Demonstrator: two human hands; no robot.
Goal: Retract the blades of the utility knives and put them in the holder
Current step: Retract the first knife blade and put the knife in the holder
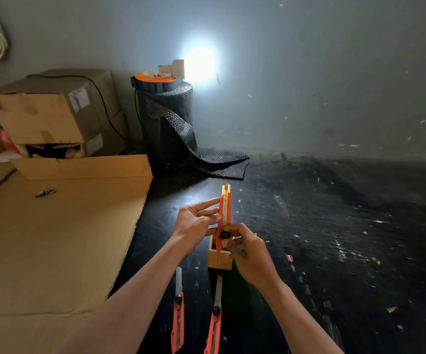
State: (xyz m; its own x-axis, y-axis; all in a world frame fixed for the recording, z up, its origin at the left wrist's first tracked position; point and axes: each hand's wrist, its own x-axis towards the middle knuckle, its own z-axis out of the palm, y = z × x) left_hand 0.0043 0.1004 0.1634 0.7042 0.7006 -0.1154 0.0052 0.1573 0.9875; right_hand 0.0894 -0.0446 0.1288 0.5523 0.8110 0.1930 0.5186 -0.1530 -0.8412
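An orange utility knife (226, 213) stands upright above the wooden holder (219, 259), a short piece of blade showing at its top. My left hand (196, 223) steadies the knife's body from the left with the fingers spread. My right hand (245, 251) grips its lower end, thumb on the black slider knob. Two more orange utility knives lie on the dark table near me, one at the left (178, 315) and one at the right (214, 325), both with long blades extended toward the holder.
A large flat cardboard sheet (53, 238) covers the table's left side. Stacked cardboard boxes (53, 111) stand at the back left. A black bubble-wrap roll (168, 123) with an orange reel and a bright lamp on top stands behind.
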